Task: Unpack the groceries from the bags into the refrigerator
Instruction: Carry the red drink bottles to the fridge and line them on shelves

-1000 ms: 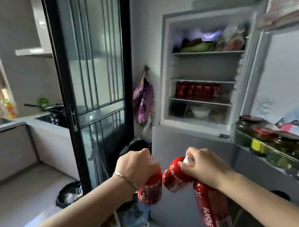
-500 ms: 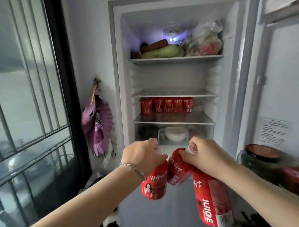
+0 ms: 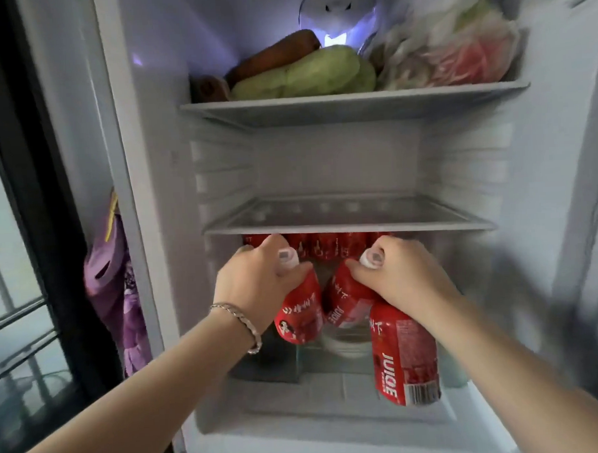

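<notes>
Head cam: the person is getting way closer to the refrigerator (image 3: 339,163) than half a second back, and both hands are now reaching in just below the middle shelf (image 3: 349,226). The left hand (image 3: 259,283) is gripping one juice bottle (image 3: 299,315) by its neck and the right hand (image 3: 406,280) is clutching two more bottles (image 3: 404,355) the same way, all hanging just in front of the red row (image 3: 336,247) below that shelf, so they're probably getting parked there.

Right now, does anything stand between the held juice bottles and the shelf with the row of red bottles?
Nothing visible does. The left hand holds one juice bottle, the right hand two more bottles, in front of the row of red bottles standing at the back; the glass shelf above them sits over the hands.
</notes>
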The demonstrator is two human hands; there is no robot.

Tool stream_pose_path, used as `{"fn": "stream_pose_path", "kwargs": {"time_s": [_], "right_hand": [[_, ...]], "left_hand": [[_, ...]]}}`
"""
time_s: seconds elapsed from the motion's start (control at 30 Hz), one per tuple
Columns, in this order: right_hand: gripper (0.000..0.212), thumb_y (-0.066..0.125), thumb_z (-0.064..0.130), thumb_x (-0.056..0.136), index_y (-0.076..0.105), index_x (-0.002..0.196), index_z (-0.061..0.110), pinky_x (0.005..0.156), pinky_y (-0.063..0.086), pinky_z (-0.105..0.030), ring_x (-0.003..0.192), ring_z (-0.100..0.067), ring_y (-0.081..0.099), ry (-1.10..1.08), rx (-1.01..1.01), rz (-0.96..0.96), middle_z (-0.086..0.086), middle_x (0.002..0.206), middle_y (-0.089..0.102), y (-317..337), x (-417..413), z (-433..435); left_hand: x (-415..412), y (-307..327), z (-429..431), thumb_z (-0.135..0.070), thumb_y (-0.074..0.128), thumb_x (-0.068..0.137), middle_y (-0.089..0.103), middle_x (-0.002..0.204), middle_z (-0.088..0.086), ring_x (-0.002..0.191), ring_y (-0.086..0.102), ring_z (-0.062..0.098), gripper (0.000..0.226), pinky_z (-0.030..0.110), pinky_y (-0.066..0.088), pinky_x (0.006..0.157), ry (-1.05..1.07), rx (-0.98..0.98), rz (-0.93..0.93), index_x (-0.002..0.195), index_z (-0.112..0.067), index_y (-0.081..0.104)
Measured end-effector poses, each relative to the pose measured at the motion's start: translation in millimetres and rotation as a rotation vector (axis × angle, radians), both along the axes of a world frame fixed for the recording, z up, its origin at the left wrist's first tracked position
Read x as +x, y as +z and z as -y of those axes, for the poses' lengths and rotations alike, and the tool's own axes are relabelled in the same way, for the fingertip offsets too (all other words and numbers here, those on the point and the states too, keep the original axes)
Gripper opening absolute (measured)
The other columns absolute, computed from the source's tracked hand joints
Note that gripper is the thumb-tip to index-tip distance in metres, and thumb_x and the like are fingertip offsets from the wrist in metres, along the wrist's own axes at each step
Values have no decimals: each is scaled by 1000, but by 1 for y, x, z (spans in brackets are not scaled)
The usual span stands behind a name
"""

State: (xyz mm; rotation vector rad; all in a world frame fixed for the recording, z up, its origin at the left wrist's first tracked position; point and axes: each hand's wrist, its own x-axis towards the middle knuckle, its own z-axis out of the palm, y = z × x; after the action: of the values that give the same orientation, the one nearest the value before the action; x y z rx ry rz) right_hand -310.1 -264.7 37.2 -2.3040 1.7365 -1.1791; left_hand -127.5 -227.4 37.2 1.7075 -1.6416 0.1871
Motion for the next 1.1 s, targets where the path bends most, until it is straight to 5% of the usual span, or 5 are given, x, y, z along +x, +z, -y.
{"fn": "stream_pose_path", "kwargs": {"time_s": [0.13,0.5,0.7,0.87,1.1], "right_hand": [[43,62,50,82,51,67,12,44,30,-24,52,-12,50,-42,59,-12,2,59,52,1,7,30],[45,61,55,80,57,69,12,53,43,-27,62,-17,60,-55,72,20,0,66,61,1,13,58],[42,61,55,81,54,69,15,57,42,-27,68,-18,61,-57,55,31,0,72,62,-2,14,59],[40,60,55,82,58,76,15,59,43,-27,72,-18,62,-52,41,31,1,75,63,-2,15,56],[37,59,54,83,52,73,18,54,36,-25,73,-17,57,-62,30,24,5,73,55,-2,16,55]], "left_hand": [[9,-5,42,-52,59,82,62,92,2,77,56,18,35,23,36,56,-25,54,-48,98,-22,52],[-3,-47,101,-50,62,80,34,132,7,120,46,25,65,33,41,99,-125,33,-388,127,-11,38],[0,-60,148,-60,44,87,32,138,16,121,41,32,83,40,43,91,116,129,93,144,-8,16],[12,-65,188,-29,58,91,49,131,23,118,51,35,69,39,42,95,98,254,-484,139,4,21],[11,-68,213,-12,44,95,65,106,21,104,61,33,28,33,46,95,-79,319,-745,93,6,65]]}}
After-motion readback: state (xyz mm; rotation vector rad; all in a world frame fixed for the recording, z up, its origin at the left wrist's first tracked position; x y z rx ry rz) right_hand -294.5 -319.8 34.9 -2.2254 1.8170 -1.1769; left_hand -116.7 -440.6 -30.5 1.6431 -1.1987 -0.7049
